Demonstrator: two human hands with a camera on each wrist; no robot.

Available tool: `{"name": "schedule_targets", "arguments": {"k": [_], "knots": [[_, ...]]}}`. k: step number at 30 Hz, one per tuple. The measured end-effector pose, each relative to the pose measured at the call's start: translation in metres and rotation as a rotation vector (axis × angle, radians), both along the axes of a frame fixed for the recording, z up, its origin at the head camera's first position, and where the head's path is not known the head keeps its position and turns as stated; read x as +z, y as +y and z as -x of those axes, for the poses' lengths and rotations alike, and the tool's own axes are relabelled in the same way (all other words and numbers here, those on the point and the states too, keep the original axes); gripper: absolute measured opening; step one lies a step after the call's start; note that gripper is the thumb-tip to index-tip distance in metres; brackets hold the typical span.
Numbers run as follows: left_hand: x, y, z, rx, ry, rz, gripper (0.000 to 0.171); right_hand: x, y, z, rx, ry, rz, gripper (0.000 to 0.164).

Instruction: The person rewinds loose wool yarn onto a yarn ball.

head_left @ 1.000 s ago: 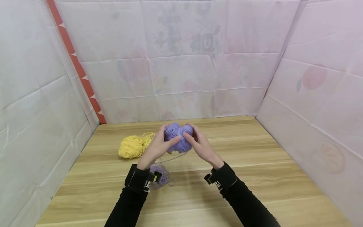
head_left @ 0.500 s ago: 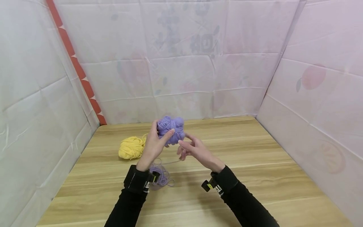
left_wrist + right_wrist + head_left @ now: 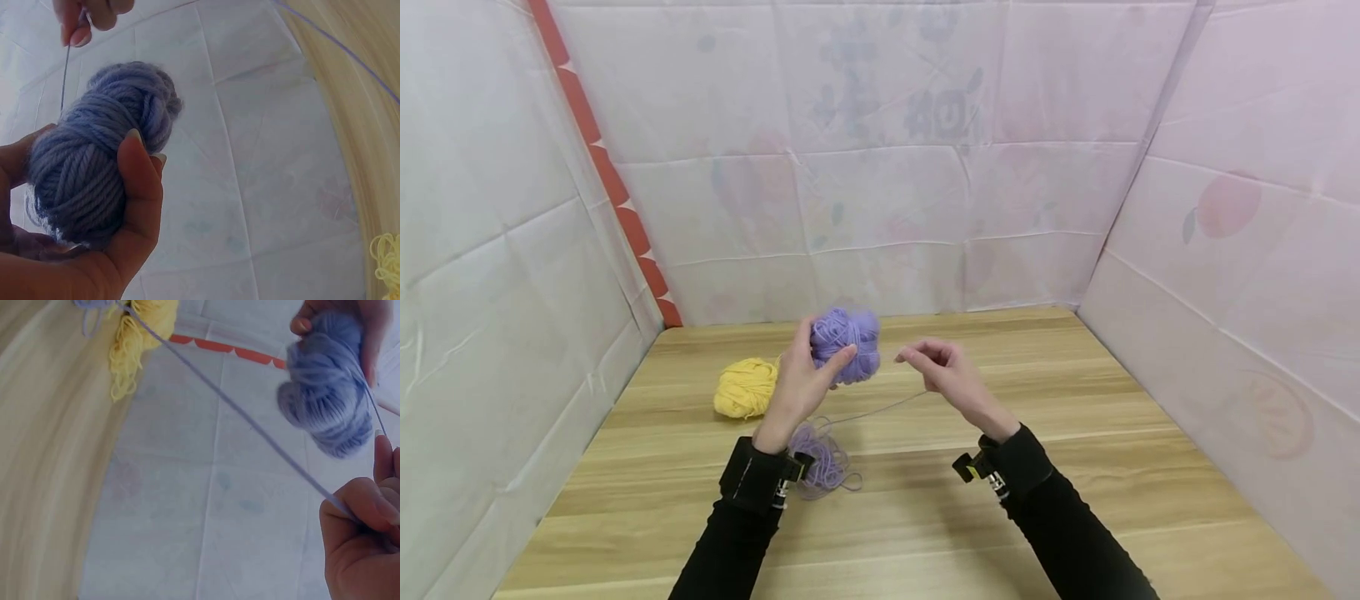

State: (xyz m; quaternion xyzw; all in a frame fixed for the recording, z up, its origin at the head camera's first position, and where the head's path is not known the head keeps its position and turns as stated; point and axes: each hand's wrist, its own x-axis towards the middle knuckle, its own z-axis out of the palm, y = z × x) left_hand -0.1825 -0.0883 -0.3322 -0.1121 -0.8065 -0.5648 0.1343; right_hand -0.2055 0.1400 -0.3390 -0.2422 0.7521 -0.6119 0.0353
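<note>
My left hand [image 3: 799,379] grips a purple ball of yarn [image 3: 847,346] above the table, its thumb across the front of the windings. To the right of the ball, my right hand [image 3: 951,379] pinches a purple strand [image 3: 244,415] between thumb and fingers. In the left wrist view a short taut length of strand [image 3: 64,87] runs from those fingertips to the ball [image 3: 94,150]. From the right hand the strand also slants down to a loose heap of purple yarn [image 3: 826,458] on the table, beside the left wrist.
A yellow skein of yarn [image 3: 745,389] lies on the wooden table [image 3: 1075,500] left of my left hand, partly hidden behind it. Pale sheeted walls [image 3: 880,200] close in the back and both sides of the table.
Both hands were on the purple ball. The right hand has let go of it and moved right with the strand, while the left hand has carried the ball slightly left.
</note>
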Motion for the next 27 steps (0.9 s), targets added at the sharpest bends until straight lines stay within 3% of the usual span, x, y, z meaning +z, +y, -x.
{"name": "schedule_targets", "arguments": {"k": [5,11,19,27], "knots": [[-0.003,0.001,0.0,-0.035,-0.02,0.028,0.057,0.01,0.004,0.005,-0.076,0.129,-0.027,0.021],[-0.004,0.002,0.0,-0.067,0.035,0.105,0.056,0.023,0.002,0.01,-0.087,0.187,-0.035,0.02],[-0.004,0.007,0.001,-0.223,0.081,0.094,0.055,0.036,0.002,0.015,-0.086,0.228,-0.05,0.015],[-0.005,0.01,-0.004,-0.358,0.029,0.018,0.056,0.044,-0.001,0.013,0.0,0.205,-0.038,0.014]]}}
